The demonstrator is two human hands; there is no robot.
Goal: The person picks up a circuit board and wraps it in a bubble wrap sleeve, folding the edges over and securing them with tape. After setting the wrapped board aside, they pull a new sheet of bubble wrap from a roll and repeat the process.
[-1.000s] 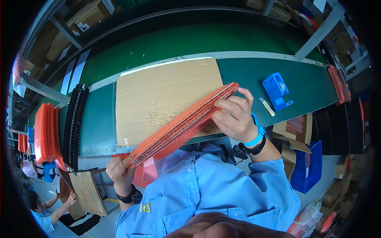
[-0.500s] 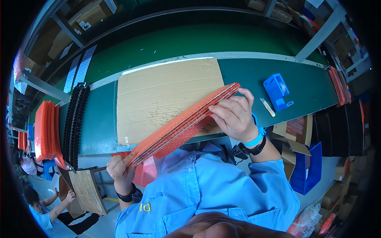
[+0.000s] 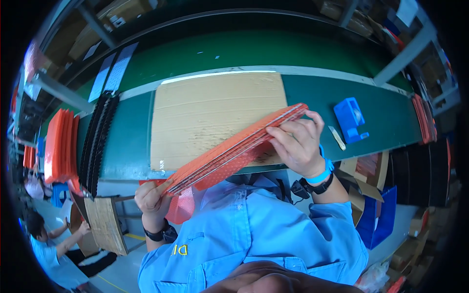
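Note:
Between my two hands, a stack of flat red bubble-wrap packs (image 3: 229,146) is held tilted, its layered edges with thin pale lines turned upward. My left hand (image 3: 150,196) pinches the lower left end. At the upper right end, my right hand (image 3: 297,144) grips with fingers bent over the edge and the thumb against the layers. Underneath, a looser red bubble-wrap piece (image 3: 181,207) hangs near my shirt. Behind the stack lies a scuffed cardboard sheet (image 3: 215,97) on the green table (image 3: 312,97).
Right of the cardboard are a blue tape dispenser (image 3: 348,117) and a box cutter (image 3: 337,138). Black toothed strips (image 3: 100,141) and upright red packs (image 3: 59,146) line the left side. A blue bin (image 3: 383,219) stands below right. A co-worker (image 3: 49,249) is at lower left.
The whole scene has shifted slightly right in the view as my head turned. Both hands keep their hold on the red stack, which stays at nearly the same tilt.

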